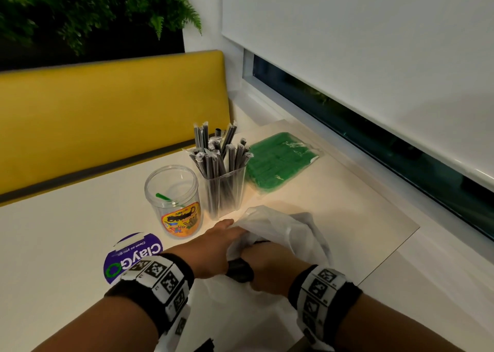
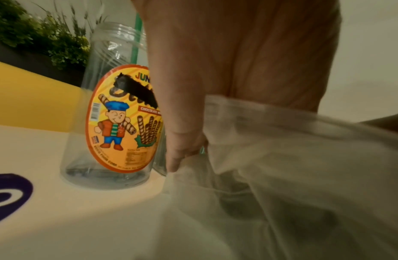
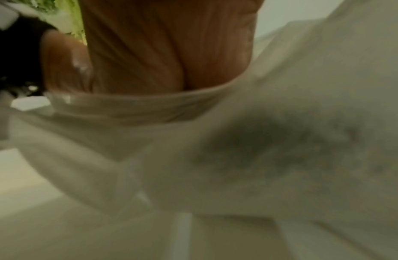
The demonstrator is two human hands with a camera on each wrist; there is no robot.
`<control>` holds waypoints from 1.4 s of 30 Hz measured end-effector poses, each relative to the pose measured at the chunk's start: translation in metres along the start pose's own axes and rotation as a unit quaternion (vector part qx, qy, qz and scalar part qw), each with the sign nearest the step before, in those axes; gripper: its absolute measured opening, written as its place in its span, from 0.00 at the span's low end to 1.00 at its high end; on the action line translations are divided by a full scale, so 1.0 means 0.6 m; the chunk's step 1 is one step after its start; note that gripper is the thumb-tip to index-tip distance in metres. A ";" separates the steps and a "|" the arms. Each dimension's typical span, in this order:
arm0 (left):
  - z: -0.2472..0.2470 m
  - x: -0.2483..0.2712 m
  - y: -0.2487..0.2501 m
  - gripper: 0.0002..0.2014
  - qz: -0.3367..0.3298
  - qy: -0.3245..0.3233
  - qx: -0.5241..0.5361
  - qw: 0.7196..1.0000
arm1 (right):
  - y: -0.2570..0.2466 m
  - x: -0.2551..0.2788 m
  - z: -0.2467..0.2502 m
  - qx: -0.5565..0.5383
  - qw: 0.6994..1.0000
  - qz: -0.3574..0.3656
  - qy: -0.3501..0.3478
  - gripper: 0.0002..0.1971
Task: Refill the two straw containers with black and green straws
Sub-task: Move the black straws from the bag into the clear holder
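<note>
You sit at a pale table (image 1: 61, 226) in a corner booth, with a yellow bench back (image 1: 112, 106) at 11 o'clock, foliage (image 1: 88, 7) above it, and a window with a lowered white blind (image 1: 361, 57) running off toward 2 o'clock.

At 12 o'clock from your hands stands the clear square container (image 1: 224, 194), packed with wrapped black straws (image 1: 219, 151). Just beside it at 9 o'clock is the round clear jar (image 1: 173, 199) with an orange cartoon label, holding a single green straw (image 1: 167, 198). The sealed pack of green straws (image 1: 280, 162) lies flat on the table at 1 o'clock, close to the square container. A purple round sticker (image 1: 133, 255) is on the table surface at 10 o'clock from your wrists.

Your left hand (image 1: 213, 247) reaches forward, its thumb and fingers pinching the edge of a white translucent plastic bag (image 1: 283, 231) near the base of the jar. Your right hand (image 1: 270, 269) goes down into the bag's mouth; its fingers are hidden by the plastic, so you cannot tell from these views whether they grip anything. A dark shape shows through the bag in the right wrist view, too blurred to identify.
</note>
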State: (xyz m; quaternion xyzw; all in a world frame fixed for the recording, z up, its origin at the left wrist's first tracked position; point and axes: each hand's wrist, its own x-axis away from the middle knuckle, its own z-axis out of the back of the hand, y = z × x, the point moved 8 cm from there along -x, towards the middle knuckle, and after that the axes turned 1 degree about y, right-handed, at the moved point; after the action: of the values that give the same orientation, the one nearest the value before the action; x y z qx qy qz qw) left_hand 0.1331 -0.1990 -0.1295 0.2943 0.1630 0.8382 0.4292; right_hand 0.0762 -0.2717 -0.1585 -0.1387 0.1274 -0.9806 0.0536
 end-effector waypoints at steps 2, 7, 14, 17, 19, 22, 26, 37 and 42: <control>0.005 0.007 0.006 0.37 -0.014 -0.025 0.000 1.000 | 0.008 0.003 0.019 -0.034 0.999 -0.015 -0.026 0.19; 0.019 0.015 -0.010 0.33 0.004 -0.024 0.004 1.000 | 0.015 0.020 0.101 -0.174 0.985 -0.014 -0.002 0.14; 0.001 0.014 -0.017 0.41 0.031 0.002 0.020 0.999 | 0.002 0.051 0.218 -0.448 0.883 -0.048 0.133 0.18; 0.007 0.021 0.001 0.36 0.021 0.058 0.011 0.998 | 0.002 0.066 0.269 -0.487 0.843 -0.068 0.218 0.12; 0.043 0.041 0.031 0.26 -0.038 0.183 -0.011 0.982 | -0.001 0.081 0.316 -0.491 0.822 -0.059 0.281 0.10; 0.098 0.068 0.073 0.25 -0.115 0.329 -0.039 0.937 | 0.012 0.103 0.410 -0.515 0.759 -0.037 0.397 0.10; 0.135 0.049 0.086 0.42 -0.055 0.371 -0.115 0.920 | 0.038 0.127 0.535 -0.477 0.646 -0.015 0.595 0.13; 0.137 0.013 0.047 0.43 0.036 0.334 -0.078 0.939 | -0.018 -0.040 0.508 -0.465 0.703 -0.011 0.538 0.12; 0.142 0.039 0.035 0.34 -0.022 0.430 0.028 0.902 | 0.009 -0.087 0.457 -0.460 0.752 -0.055 0.468 0.14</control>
State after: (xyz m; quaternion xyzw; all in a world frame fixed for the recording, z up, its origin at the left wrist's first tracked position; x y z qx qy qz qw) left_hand 0.1636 -0.1903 -0.0444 -0.0867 0.3620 0.8687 0.3267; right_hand 0.2047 -0.3339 0.0814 0.3230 0.5648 -0.7469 -0.1371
